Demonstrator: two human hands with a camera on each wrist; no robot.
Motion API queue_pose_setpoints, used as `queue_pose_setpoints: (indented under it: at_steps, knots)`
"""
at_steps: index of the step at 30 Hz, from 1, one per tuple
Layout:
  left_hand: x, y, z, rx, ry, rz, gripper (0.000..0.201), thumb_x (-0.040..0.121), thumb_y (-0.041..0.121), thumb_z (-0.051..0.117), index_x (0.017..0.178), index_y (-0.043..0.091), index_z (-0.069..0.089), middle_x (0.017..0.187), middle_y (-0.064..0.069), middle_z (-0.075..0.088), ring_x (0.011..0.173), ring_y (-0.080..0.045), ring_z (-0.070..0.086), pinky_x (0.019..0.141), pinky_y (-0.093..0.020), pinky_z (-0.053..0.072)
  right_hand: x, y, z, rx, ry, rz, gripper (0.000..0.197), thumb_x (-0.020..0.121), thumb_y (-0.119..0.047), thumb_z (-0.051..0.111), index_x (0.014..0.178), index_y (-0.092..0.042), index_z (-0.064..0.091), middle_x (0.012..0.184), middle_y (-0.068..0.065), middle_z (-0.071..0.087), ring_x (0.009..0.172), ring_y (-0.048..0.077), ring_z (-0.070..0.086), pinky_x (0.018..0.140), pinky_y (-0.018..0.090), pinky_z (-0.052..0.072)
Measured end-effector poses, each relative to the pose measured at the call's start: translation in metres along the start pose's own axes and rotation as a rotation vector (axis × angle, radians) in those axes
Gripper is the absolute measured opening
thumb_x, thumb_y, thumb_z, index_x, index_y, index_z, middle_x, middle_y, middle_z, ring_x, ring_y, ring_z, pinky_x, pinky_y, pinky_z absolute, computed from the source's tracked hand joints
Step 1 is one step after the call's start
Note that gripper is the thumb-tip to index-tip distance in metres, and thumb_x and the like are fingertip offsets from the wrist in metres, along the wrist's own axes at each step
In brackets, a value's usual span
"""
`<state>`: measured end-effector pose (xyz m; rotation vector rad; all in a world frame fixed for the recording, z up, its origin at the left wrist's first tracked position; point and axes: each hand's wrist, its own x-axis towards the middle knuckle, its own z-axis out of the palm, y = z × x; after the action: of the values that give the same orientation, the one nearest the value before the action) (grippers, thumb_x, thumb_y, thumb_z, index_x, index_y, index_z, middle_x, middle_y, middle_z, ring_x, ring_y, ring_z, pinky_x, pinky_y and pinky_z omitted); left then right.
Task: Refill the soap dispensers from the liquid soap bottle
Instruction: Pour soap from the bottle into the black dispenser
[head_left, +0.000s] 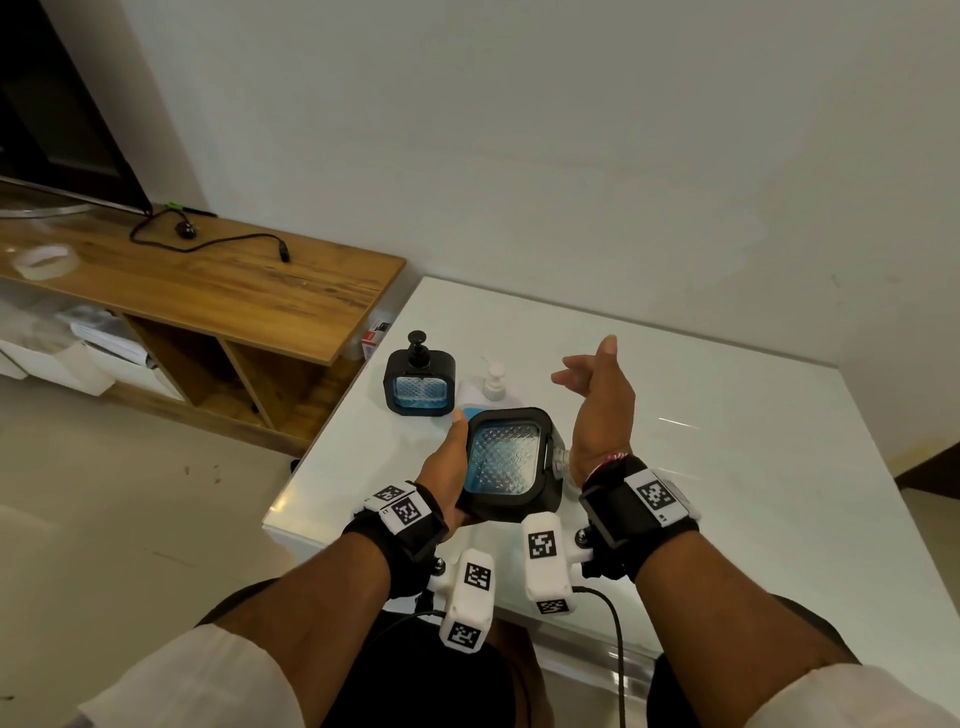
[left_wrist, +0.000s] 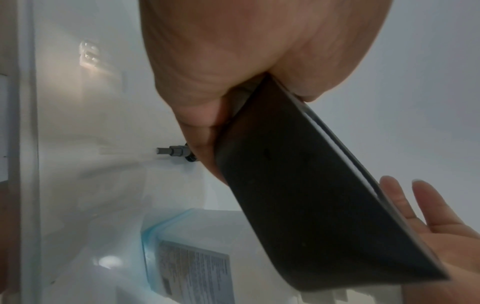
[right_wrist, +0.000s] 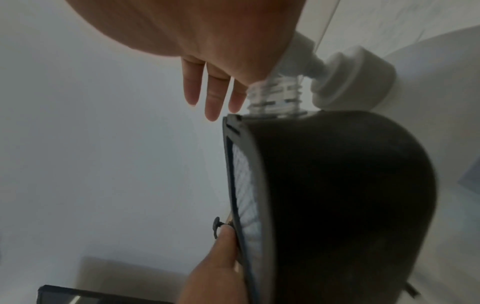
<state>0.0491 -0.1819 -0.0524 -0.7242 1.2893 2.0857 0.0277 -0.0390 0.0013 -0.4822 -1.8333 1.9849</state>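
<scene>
- The left hand (head_left: 448, 467) holds a black soap dispenser (head_left: 511, 460) above the near edge of the white worktop (head_left: 727, 467); its grip is clamped on the casing, thumb (head_left: 460, 423) lying along the dispenser's 9 o'clock side and the other fingers hidden underneath.
- This held dispenser is tipped over, its clear patterned window facing up with blue liquid showing through; its pump is off, and a bare clear threaded neck (right_wrist: 275, 98) sticks out at its 3 o'clock side.
- In the left wrist view the palm (left_wrist: 233, 51) presses against the dark casing (left_wrist: 311, 195).
- The right hand (head_left: 597, 400) is raised just beside the dispenser at 3 o'clock, palm turned inward, holding nothing; its grip is spread, fingers straight and slightly apart (right_wrist: 213, 92), not touching the casing as far as the views show.
- A second black dispenser (head_left: 420, 387) stands upright on the worktop at 11 o'clock from the held one, pump fitted, blue liquid visible in its window.
- The liquid soap bottle (head_left: 488, 395) with a white pump top (right_wrist: 350, 78) stands between the two dispensers, at 12 o'clock from the held one and partly hidden behind it; the left wrist view shows its pale blue body and printed label (left_wrist: 187, 263).
- A wooden shelf unit (head_left: 234, 286) at 10 o'clock carries a black cable (head_left: 208, 244) and a roll of tape (head_left: 45, 260).
</scene>
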Motion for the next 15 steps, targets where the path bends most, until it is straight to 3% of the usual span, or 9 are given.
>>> queue_pose_setpoints:
  at_steps: [3,5,9,15]
  knots:
    - [-0.001,0.003,0.001,0.019,0.007,-0.010,0.068,0.096,0.074,0.040,0.127,0.018,0.065,0.119,-0.017,0.073,0.106,-0.036,0.070,0.078,-0.048,0.062,-0.001,0.006,0.000,-0.102,-0.024,-0.071,0.048,0.104,-0.041,0.035,0.089,-0.007,0.067,0.086,0.012,0.070,0.086,0.014,0.062,0.075,0.015,0.034]
    - [-0.003,0.004,0.001,0.010,-0.003,-0.013,0.068,0.097,0.073,0.039,0.128,0.018,0.065,0.117,-0.017,0.073,0.102,-0.035,0.071,0.072,-0.044,0.061,-0.002,0.010,-0.001,-0.141,-0.034,-0.105,0.045,0.104,-0.038,0.037,0.086,-0.008,0.067,0.083,0.011,0.069,0.084,0.016,0.062,0.073,0.015,0.034]
    - [-0.006,0.002,0.001,0.013,-0.009,-0.003,0.068,0.097,0.072,0.040,0.127,0.017,0.066,0.115,-0.016,0.075,0.102,-0.035,0.072,0.076,-0.045,0.061,-0.002,0.009,-0.001,-0.090,-0.033,-0.103,0.047,0.104,-0.039,0.037,0.086,-0.007,0.067,0.084,0.013,0.070,0.089,0.022,0.064,0.076,0.015,0.034]
    - [-0.012,0.005,0.001,0.011,-0.008,0.006,0.065,0.098,0.070,0.039,0.125,0.018,0.065,0.114,-0.015,0.074,0.098,-0.033,0.071,0.069,-0.042,0.061,-0.004,0.002,0.000,-0.025,-0.059,-0.074,0.057,0.092,-0.057,0.034,0.087,-0.011,0.068,0.086,0.009,0.072,0.095,0.017,0.064,0.083,0.021,0.033]
